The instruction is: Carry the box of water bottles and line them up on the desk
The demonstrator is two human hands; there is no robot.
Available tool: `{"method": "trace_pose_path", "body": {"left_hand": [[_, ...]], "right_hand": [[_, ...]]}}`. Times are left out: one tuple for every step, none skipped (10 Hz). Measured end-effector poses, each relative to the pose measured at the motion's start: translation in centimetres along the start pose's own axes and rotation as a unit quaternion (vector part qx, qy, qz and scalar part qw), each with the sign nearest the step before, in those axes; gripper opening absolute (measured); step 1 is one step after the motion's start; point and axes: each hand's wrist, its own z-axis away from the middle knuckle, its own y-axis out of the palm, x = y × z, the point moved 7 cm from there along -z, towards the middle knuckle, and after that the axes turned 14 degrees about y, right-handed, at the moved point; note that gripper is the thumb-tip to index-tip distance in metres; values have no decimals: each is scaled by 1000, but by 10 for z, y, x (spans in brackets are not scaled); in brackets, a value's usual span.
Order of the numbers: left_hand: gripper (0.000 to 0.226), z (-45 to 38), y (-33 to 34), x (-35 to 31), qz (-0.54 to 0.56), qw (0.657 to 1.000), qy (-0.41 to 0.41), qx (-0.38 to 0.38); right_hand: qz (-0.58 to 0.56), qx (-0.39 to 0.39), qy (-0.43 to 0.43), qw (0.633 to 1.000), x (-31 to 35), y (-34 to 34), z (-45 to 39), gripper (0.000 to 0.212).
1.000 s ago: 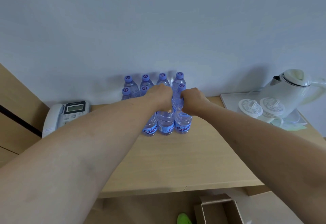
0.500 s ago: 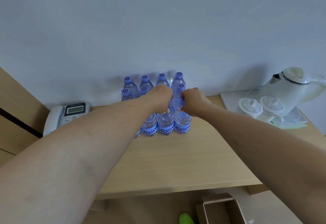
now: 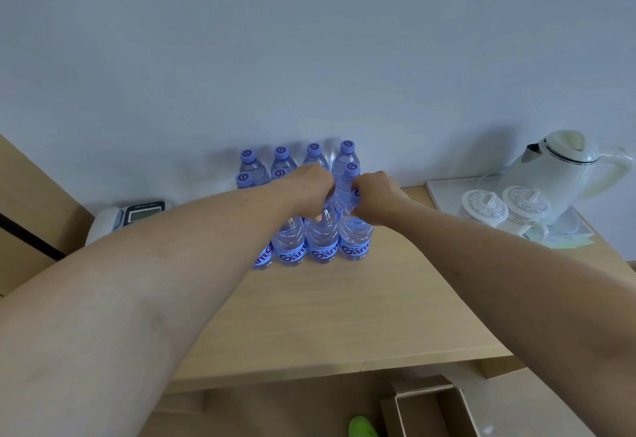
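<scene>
1. Head view: a cluster of clear plastic water bottles with purple caps and blue labels (image 3: 321, 247) stands upright in rows at the far middle of the light wooden desk (image 3: 344, 316), against the pale wall (image 3: 309, 41).
2. The left hand (image 3: 306, 189) is clenched around the neck of a near-row bottle.
3. The right hand (image 3: 375, 199) grasps the neck of the near-right bottle; its cap is hidden.
4. An open brown cardboard box (image 3: 430, 409) sits on the floor, near right, below the desk edge.
5. A white desk telephone (image 3: 127, 218) lies far left.
6. A white electric kettle (image 3: 564, 168) and two lidded white cups (image 3: 502, 204) occupy a white tray (image 3: 444, 192), far right.
</scene>
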Motion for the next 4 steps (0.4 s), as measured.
{"method": "trace_pose_path", "body": {"left_hand": [[33, 5, -9, 9, 18, 1000, -7, -20], [40, 13, -25, 18, 31, 996, -7, -79], [34, 27, -33, 22, 21, 996, -21, -84], [22, 39, -34, 30, 24, 996, -52, -70]], "right_hand": [[16, 2, -3, 1000, 1, -2, 3, 29], [23, -3, -3, 1000, 7, -6, 5, 34], [9, -21, -9, 1000, 20, -14, 13, 40], [-24, -46, -13, 999, 30, -24, 19, 39]]}}
